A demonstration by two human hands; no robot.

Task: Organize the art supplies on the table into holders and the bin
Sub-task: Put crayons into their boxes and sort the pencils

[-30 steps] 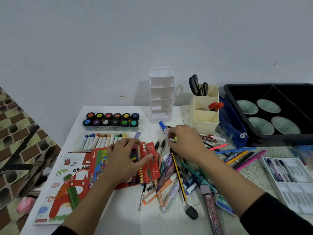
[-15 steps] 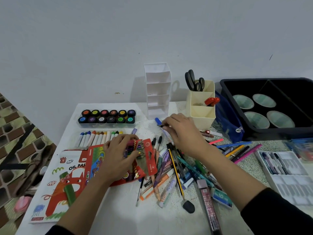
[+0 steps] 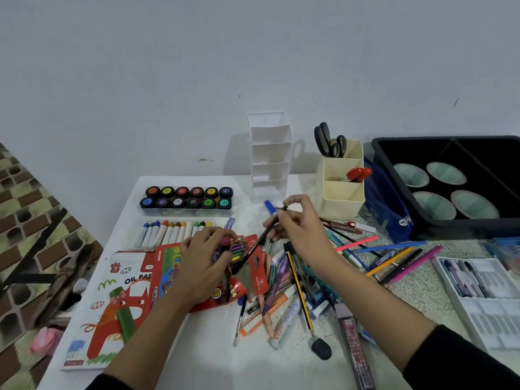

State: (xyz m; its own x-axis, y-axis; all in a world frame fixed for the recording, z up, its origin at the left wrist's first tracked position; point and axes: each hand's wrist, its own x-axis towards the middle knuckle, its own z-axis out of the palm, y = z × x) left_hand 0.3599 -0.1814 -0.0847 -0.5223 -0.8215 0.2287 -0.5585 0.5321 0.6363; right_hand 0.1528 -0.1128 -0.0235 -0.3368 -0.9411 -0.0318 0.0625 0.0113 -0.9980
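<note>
My right hand (image 3: 298, 229) pinches a dark brown pencil (image 3: 254, 249) near its top end; the pencil slants down-left to the open red coloured-pencil pack (image 3: 253, 274). My left hand (image 3: 205, 263) grips that pack and the coloured pencils in it. A heap of loose pens, pencils and markers (image 3: 284, 291) lies just right of the pack. Behind stand a white tiered holder (image 3: 270, 153) and a cream holder (image 3: 339, 192) with black scissors (image 3: 329, 142) and orange markers. The black bin (image 3: 450, 181) sits at the far right with several pale bowls inside.
A tray of paint pots (image 3: 187, 198) and a row of paint sticks (image 3: 174, 232) lie at the back left. An oil pastel box (image 3: 112, 311) is at the front left, a blue pouch (image 3: 388, 209) beside the bin, a white case (image 3: 484, 294) at the right.
My right hand has lifted a dark pencil out of the heap and swung its tip to the red pack. My left hand has curled tighter on the pack and tilted it up.
</note>
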